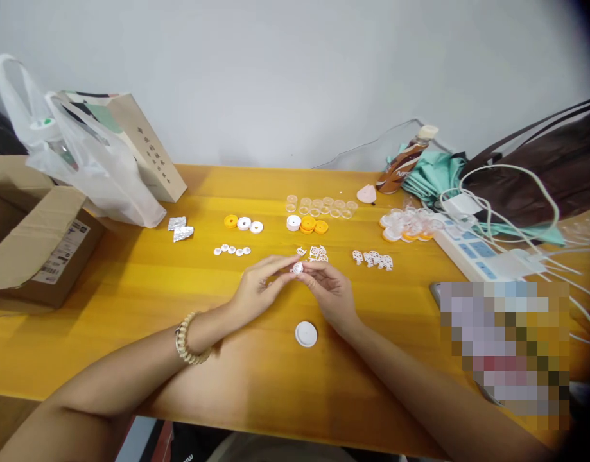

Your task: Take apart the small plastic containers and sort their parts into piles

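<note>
Between the fingertips of both hands is a small round white plastic part (298,268). My left hand (262,287) pinches it from the left, and my right hand (332,292) grips it from the right. Below them on the table lies a round white lid-like disc (306,334). Just beyond my fingers sit several white openwork plastic pieces (318,254). Off to the left is a row of small white discs (232,250), and to the right another group of white openwork pieces (372,259).
Further back are orange and white rings (243,223), more orange and white round parts (307,224) and clear cups (321,206). Clear-domed pieces (410,224), a power strip (472,247) and a bottle (407,160) stand right. An open cardboard box (68,256) and foil pieces (180,229) are left.
</note>
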Demonstrator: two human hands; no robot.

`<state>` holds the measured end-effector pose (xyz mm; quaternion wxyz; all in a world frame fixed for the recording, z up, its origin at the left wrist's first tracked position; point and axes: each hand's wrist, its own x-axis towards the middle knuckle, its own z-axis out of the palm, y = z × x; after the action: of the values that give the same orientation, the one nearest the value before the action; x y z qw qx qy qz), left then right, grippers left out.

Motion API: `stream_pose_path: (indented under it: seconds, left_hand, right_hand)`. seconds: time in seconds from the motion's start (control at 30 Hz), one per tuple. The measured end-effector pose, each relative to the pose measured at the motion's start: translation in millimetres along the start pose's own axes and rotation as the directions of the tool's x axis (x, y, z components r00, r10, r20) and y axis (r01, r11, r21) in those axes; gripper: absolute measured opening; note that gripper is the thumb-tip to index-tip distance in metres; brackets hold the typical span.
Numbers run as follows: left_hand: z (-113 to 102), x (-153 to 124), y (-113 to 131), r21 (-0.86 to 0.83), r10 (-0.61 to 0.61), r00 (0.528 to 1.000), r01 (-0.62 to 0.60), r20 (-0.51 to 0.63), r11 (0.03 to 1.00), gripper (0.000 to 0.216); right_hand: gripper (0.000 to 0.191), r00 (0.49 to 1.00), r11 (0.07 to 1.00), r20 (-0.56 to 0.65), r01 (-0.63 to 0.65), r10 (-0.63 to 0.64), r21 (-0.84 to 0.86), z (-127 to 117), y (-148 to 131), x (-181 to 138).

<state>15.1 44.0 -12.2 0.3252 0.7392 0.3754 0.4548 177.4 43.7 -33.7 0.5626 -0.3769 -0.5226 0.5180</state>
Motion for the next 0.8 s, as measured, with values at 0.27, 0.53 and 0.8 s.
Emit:
stream_pose_path:
  seconds: [0.27, 0.53, 0.8]
  left_hand:
    - [-2, -3, -7, 0.130, 0.211, 0.976, -0.217, 0.053, 0.968, 0.034]
    - [-3, -7, -14, 0.269, 0.408, 0.911, -0.410, 0.066, 0.871, 0.031]
    - [-3, -11, -16, 0.396, 0.514, 0.847, -0.522, 0.134, 0.756, 0.028]
  right_hand:
    - [0.011, 0.999, 0.999, 0.030, 0.025, -0.027, 0.048, -1, 3, -5]
    - [0.007, 0.996, 0.998, 0.056, 0.069, -0.069, 0.000, -2, 1, -5]
    - [0.010, 0.996, 0.997, 0.079, 0.048, -0.043, -0.061, -1, 3, -7]
